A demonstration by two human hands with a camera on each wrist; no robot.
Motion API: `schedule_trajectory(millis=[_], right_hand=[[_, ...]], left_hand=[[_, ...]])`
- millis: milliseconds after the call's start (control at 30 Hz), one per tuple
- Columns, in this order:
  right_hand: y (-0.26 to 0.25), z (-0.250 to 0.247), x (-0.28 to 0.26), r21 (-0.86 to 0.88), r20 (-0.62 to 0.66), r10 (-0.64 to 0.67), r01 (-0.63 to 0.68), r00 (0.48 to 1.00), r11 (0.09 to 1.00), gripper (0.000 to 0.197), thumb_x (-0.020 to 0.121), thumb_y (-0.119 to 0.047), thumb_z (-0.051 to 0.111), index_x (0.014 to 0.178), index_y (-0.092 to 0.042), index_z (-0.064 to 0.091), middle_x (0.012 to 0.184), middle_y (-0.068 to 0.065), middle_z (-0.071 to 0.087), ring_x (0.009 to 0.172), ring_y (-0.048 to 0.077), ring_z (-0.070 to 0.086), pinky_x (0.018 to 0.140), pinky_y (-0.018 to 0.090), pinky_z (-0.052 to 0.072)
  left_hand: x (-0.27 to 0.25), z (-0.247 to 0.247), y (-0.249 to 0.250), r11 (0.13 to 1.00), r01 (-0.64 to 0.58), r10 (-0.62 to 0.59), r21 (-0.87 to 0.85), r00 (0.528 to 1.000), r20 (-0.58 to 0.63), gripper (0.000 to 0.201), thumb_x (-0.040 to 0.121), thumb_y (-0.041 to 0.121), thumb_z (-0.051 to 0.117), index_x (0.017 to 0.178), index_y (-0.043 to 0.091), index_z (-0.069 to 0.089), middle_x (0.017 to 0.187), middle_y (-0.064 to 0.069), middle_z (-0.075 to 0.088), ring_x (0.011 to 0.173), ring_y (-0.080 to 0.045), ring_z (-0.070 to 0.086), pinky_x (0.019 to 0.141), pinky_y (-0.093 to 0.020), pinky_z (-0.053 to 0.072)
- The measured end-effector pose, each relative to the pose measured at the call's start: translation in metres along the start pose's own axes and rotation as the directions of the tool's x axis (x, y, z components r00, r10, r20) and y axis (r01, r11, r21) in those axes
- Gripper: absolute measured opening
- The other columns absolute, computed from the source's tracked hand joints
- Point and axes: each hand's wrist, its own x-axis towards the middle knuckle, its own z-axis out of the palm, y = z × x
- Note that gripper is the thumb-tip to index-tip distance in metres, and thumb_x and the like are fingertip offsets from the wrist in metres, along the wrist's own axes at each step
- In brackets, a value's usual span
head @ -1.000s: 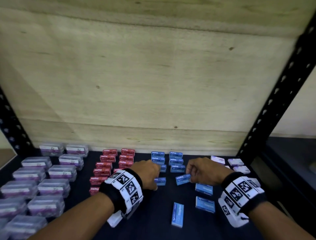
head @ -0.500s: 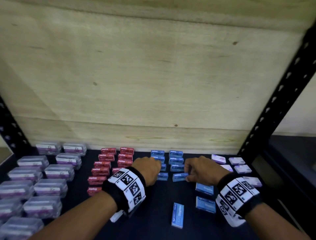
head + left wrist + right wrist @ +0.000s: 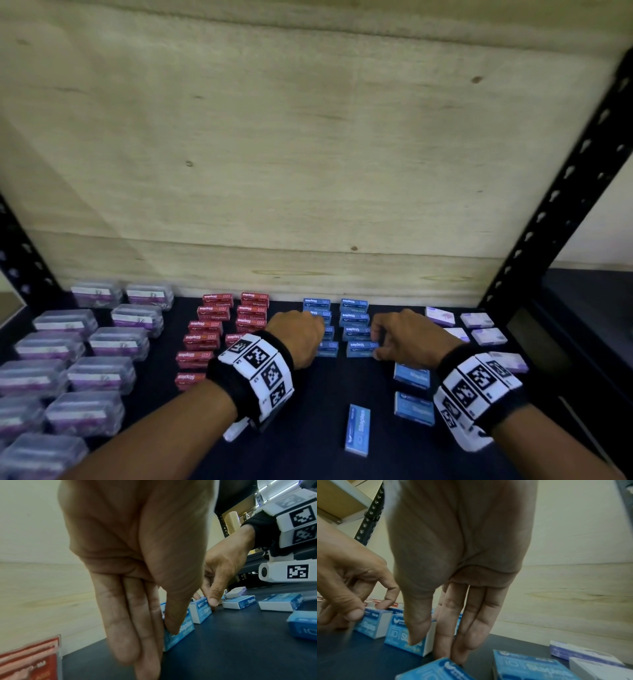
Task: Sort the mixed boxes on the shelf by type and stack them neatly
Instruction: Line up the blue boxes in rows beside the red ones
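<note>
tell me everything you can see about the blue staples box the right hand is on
The blue staples box is small, apparently cardboard, with white "Staples" print and a plain white end flap. It stands on a long edge on the dark shelf, nearest the viewer in the right blue column. The right hand pinches it, thumb on the printed face, fingers behind. A matching box stands beside it on the left.

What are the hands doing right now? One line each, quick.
Left hand: pinching a blue staples box at the left column's front.
Right hand: pinching another blue staples box beside it.

Blue boxes (image 3: pixel 362 348), red boxes (image 3: pixel 205 327), b/w checkered wristbands (image 3: pixel 260 368).
</note>
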Motion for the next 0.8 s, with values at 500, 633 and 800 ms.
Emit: schedule_trajectory(millis=[500,633,800], right_hand=[[0.022,-0.020,-0.027,0.029,0.060,0.087,-0.089,0.994,0.996,0.021,0.083,-0.026,0.075,0.099,-0.027,0.061,0.085,-0.011,0.071,0.075,0.002,0.064,0.068,0.015,0.046],[0.023,-0.013,-0.034,-0.048,0.103,0.140,-0.136,0.985,0.990,0.029,0.084,-0.029,0.076,0.110,-0.024,0.064,0.101,-0.009,0.064,0.088,0.007,0.058,0.078,0.018,0.043],[0.019,-0.007,-0.040,-0.104,0.095,0.148,-0.138,0.984,0.985,0.030,0.085,-0.028,0.074,0.113,-0.021,0.066,0.101,-0.008,0.062,0.092,0.011,0.060,0.077,0.021,0.043]], left_hand=[[-0.041,-0.008,0.027,0.989,-0.023,0.015,-0.143,0.998,-0.061,0.041,0.092,0.052,0.051,0.115,0.018,0.052,0.116,-0.006,0.062,0.108,-0.029,0.058,0.087,-0.038,0.044],[-0.048,0.007,0.050,0.984,-0.093,0.107,-0.150,0.991,0.087,0.059,0.088,0.066,0.045,0.110,0.014,0.060,0.113,-0.007,0.063,0.105,-0.029,0.059,0.086,-0.039,0.046],[-0.053,0.019,0.063,0.987,-0.080,0.096,-0.140,0.990,0.108,0.072,0.085,0.073,0.043,0.121,0.012,0.056,0.119,-0.010,0.061,0.109,-0.031,0.057,0.084,-0.038,0.043]])
